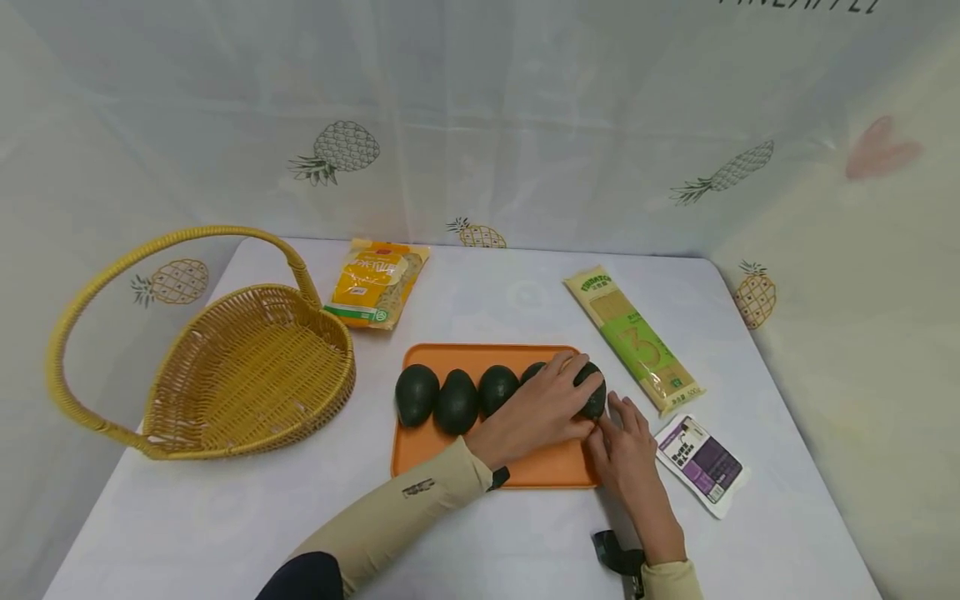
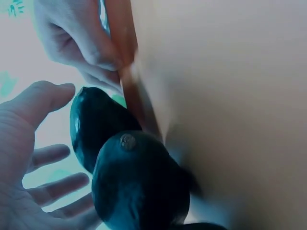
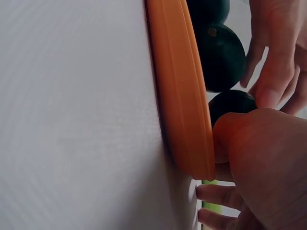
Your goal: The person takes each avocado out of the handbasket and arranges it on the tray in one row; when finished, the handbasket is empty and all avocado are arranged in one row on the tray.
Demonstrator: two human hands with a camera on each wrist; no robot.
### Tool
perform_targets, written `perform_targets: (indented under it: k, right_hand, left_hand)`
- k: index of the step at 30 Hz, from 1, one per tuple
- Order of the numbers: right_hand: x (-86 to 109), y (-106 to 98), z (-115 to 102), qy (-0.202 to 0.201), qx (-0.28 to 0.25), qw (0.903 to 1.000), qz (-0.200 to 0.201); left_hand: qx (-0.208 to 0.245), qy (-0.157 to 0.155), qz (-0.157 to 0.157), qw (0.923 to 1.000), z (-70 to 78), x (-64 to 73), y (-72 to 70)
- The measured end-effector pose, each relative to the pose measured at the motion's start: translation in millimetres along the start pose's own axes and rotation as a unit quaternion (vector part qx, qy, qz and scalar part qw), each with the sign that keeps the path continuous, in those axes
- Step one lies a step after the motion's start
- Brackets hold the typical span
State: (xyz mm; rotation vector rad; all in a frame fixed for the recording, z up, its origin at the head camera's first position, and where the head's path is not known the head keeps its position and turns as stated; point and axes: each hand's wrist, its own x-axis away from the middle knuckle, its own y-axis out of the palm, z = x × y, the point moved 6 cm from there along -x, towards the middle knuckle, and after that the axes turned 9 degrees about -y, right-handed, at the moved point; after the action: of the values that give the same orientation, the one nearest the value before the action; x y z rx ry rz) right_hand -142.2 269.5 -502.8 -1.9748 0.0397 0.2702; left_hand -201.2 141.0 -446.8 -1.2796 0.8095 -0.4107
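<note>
A row of dark green avocados (image 1: 456, 402) lies on an orange tray (image 1: 487, 467). My left hand (image 1: 536, 412) reaches over the right part of the row, its fingers spread about the rightmost avocado (image 1: 592, 393). In the left wrist view, thumb and fingers stand apart beside that avocado (image 2: 98, 127), not closed round it. At the tray's right edge, my right hand (image 1: 626, 450) grips the rim, thumb on the inner side and the other fingers outside, as the right wrist view shows. Part of the row is hidden under my left hand.
A yellow wicker basket (image 1: 243, 367) with a tall handle stands at the left. Behind the tray lies an orange-yellow food packet (image 1: 378, 283). To the right are a green noodle packet (image 1: 633, 337) and a purple-and-white pouch (image 1: 701, 464). A pineapple-print curtain (image 1: 525, 125) hangs behind the table.
</note>
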Motion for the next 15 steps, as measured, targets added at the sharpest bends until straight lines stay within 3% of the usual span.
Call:
perform_targets:
  k: [4, 8, 12, 15]
  right_hand:
    - [-0.4, -2, 4, -0.003, -0.006, 1.0, -0.002]
    - [7.5, -11, 9, -0.001, -0.038, 0.9992, -0.012]
    - [13.4, -36, 6, -0.008, -0.061, 0.998, 0.009]
    - [6.0, -56, -4, -0.036, -0.069, 0.9962, 0.039]
  left_hand:
    - [0.012, -0.006, 0.017, 0.9998, -7.7, 1.9, -5.0]
    - [-0.003, -0.019, 0.037, 0.9991, -16.9, 6.7, -9.2]
    - [0.01, -0.048, 0.04, 0.998, -35.1, 17.0, -17.4]
    - [0.006, -0.078, 0.044, 0.9959, -55.7, 25.6, -25.6]
